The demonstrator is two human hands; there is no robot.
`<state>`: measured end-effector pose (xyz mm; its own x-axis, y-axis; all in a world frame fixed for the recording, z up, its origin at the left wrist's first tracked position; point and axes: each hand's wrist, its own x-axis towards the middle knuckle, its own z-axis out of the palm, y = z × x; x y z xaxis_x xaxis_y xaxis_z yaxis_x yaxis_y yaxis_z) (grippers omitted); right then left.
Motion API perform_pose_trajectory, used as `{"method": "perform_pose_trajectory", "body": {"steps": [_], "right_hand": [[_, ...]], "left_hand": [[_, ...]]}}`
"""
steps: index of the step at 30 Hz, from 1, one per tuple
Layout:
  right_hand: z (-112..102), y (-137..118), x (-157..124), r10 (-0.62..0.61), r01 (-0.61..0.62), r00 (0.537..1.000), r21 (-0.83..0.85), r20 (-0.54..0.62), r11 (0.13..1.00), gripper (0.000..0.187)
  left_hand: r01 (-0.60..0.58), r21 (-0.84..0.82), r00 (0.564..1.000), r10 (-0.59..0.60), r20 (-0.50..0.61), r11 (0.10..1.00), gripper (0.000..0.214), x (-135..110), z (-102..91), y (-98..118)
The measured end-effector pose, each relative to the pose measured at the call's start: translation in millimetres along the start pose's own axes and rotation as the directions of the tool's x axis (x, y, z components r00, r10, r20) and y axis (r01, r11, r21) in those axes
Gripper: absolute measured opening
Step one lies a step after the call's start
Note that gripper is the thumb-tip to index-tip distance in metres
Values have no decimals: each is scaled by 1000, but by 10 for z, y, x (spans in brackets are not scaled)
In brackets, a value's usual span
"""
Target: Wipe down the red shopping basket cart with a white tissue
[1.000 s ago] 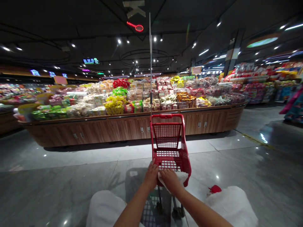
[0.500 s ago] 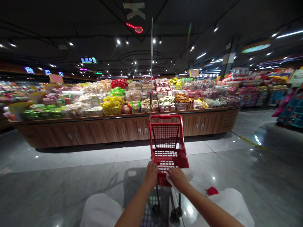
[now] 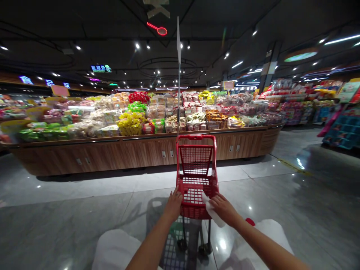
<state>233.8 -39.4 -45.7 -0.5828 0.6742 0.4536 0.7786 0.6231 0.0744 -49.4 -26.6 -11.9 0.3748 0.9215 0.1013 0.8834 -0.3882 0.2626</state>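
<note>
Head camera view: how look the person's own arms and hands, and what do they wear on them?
The left hand and right hand are bare, with no gloves. The left forearm and right forearm are bare too, with no sleeves, watch, bracelet or markings in view.

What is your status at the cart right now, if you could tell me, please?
Left hand on red cart rim. Right hand on white cloth, against cart's right side. Wooden counter ahead, beyond cart.
</note>
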Motion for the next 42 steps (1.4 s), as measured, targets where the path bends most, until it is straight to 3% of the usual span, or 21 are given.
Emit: {"method": "perform_pose_trajectory", "body": {"steps": [3,8,11,13,16,19,22,25,28,31,33,35,38,42], "right_hand": [[64,-235,162,109,-109,994,6,-2,994,6],[293,-1020,741,190,-192,979,11,68,981,9],[297,-1192,844,189,-192,977,24,101,981,13],[234,-1097,758,136,-143,982,46,134,989,11],[97,-726,477,106,-113,980,35,167,993,7],[-33,-302,168,101,-100,989,-16,110,995,6],[-90,-97,10,87,-86,995,-27,38,996,10],[-6,-261,107,139,-139,990,-11,23,990,9],[185,-687,395,172,-172,985,8,14,985,6],[339,-1058,651,193,-193,981,5,-19,981,11],[357,-1118,699,181,-181,983,11,-5,983,13],[301,-992,627,119,-121,991,22,52,992,10],[137,-559,364,47,-48,990,6,130,999,9],[-45,-36,33,15,-14,997,-20,81,1000,7]], "left_hand": [[9,64,1000,-7,-22,998,48,36,88,80],[13,68,999,-11,-33,998,45,1,179,150],[14,51,1000,-13,-25,999,43,-80,129,104],[-1,35,1000,1,-12,999,45,-130,80,49],[-5,10,1000,6,-12,1000,47,-159,43,-18],[3,-8,999,-4,-41,1000,47,-131,77,-17],[-4,-9,998,3,-68,1000,45,-79,153,67],[16,-4,997,-16,-73,1000,44,-39,226,183],[31,-16,996,-32,-86,999,43,-29,265,262],[29,-47,996,-33,-87,999,44,-53,249,257],[22,-48,998,-25,-59,999,44,-82,204,210],[1,-31,1000,-2,-22,1000,42,-109,143,144],[-38,-7,999,38,-12,999,41,-123,69,57],[-31,-5,999,31,-40,1000,43,-72,86,51]]}}
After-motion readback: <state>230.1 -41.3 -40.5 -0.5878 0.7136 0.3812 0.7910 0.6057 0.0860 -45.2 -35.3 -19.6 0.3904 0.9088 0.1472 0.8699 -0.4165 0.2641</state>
